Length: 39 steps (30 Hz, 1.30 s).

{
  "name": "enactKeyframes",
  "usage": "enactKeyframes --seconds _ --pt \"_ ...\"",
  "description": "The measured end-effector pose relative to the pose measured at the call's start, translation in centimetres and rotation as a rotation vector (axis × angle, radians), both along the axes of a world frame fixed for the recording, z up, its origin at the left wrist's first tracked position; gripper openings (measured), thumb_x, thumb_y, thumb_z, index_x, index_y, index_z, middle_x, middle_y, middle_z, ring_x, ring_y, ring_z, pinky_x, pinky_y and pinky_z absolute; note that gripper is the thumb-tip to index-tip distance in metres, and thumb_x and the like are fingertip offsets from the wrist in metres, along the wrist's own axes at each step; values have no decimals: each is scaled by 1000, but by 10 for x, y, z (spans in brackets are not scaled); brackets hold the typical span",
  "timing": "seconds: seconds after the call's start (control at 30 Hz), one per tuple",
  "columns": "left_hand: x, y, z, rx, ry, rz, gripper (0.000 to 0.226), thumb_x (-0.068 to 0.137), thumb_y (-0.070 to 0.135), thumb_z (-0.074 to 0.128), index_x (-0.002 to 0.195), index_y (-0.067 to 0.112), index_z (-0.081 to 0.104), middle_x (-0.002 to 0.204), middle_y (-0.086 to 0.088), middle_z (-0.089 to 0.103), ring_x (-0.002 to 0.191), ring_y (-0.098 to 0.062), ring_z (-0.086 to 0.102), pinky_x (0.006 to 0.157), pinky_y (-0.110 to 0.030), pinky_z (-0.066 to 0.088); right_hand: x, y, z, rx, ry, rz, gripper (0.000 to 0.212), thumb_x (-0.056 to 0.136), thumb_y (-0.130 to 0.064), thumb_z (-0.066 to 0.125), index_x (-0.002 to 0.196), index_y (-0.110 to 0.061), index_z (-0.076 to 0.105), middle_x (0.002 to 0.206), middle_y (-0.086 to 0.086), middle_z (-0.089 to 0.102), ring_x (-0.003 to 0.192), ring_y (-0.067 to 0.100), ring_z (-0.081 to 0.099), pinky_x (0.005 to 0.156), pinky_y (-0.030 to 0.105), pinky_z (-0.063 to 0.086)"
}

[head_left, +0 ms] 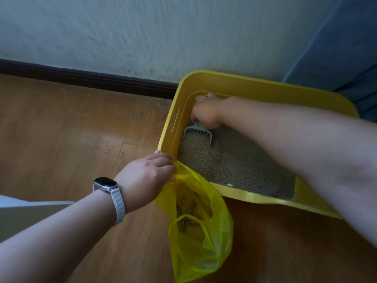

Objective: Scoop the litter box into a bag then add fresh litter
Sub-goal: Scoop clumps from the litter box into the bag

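The right arm reaches out straight across the yellow litter box (167, 137), which sits on the wooden floor (61, 139) against the wall (142, 37). The right hand (206, 113) is at the box's far left corner, fingers curled round the handle of a grey slotted scoop (199, 133) whose blade is tipped down into the litter (230, 166). The left hand (146, 176), knuckles up and wearing a watch (105, 183), pinches the rim of a yellow bag (204, 246) beside the box's near left corner. The bag hangs open below that hand, with clumps (187, 220) inside. Spilled grains (159, 116) lie on the floor left of the box.
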State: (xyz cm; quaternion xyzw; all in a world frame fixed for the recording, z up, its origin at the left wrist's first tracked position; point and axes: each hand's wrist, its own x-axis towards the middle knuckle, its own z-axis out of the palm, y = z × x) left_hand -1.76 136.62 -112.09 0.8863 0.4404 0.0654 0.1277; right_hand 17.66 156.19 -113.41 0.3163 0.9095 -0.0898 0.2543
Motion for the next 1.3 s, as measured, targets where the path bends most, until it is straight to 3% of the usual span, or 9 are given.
enactKeyframes --seconds 0.17,0.37,0.57,0.9,1.03,1.17,1.23,1.3 --pt "0 0 -2 16 -6 -2 36 94 32 42 94 13 74 97 -2 72 107 -22 66 101 -37 46 -12 -14 -6 -57 -4 2 28 94 -19 52 116 -26 67 118 1 59 117 24 42 94 43 37" --pt "1 1 -3 33 -12 10 36 93 30 43 91 11 74 96 -4 72 104 -24 68 98 -41 49 -19 -29 -2 -41 28 76 26 90 -14 51 108 -22 68 98 -1 52 116 24 42 92 42 34" --pt "2 0 -1 43 -2 14 35 92 31 44 90 13 74 95 -3 72 103 -23 68 98 -39 47 -17 -40 8 0 55 146 26 90 -12 50 107 -19 68 98 -1 56 113 24 43 84 40 32" --pt "2 0 -1 43 32 20 38 93 34 41 91 14 74 95 -2 72 102 -22 68 100 -36 43 -2 -53 10 85 168 188 22 91 -17 53 103 -22 70 100 -1 62 104 21 43 84 40 37" --pt "4 -1 2 55 54 16 48 97 41 34 90 15 74 94 -1 72 101 -21 68 99 -33 40 17 -47 5 -62 215 11 27 93 -20 53 115 -24 67 108 -2 61 107 18 39 92 40 34" --pt "5 -2 3 50 52 12 41 93 36 40 89 14 74 93 -1 72 100 -22 68 99 -31 41 44 -43 -19 -239 301 -319 26 94 -23 57 119 -26 65 115 2 57 113 18 41 99 40 35" --pt "6 -2 3 49 39 21 40 92 35 41 86 13 73 91 -1 72 99 -22 68 99 -24 40 51 -42 -26 -280 312 -391 27 95 -20 56 120 -25 66 118 2 59 112 15 38 100 39 37" --pt "6 -1 3 51 38 22 39 92 35 42 86 12 73 91 -2 72 99 -23 68 99 -27 34 53 -42 -28 -297 305 -419 28 95 -16 53 119 -23 67 120 1 61 117 17 41 103 39 39"
